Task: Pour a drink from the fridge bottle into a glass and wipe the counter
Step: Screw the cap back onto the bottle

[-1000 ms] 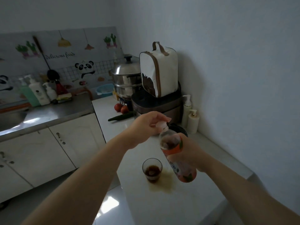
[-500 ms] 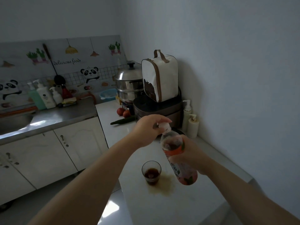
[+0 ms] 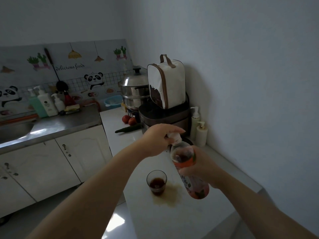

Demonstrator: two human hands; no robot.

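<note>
A plastic bottle (image 3: 184, 161) with an orange label and dark drink in it is held tilted above the white counter (image 3: 189, 218). My right hand (image 3: 203, 168) grips its body. My left hand (image 3: 157, 140) is closed on the white cap (image 3: 174, 137) at its neck. A small glass (image 3: 156, 182), partly filled with dark drink, stands on the counter just left of the bottle. A brown puddle (image 3: 170, 197) of spilled drink spreads around and in front of the glass.
Behind my hands stand a dark cooker (image 3: 164, 116) with a white lunch bag (image 3: 166, 81) on it, a steel steamer pot (image 3: 134, 92), two pump bottles (image 3: 198, 128), tomatoes (image 3: 129, 120) and a cucumber (image 3: 128, 129). A steel sink counter (image 3: 51, 125) with bottles lies at left.
The camera has tilted up a little, so the hands and bottle sit slightly lower in view. My left hand stays on the cap and my right hand keeps hold of the bottle.
</note>
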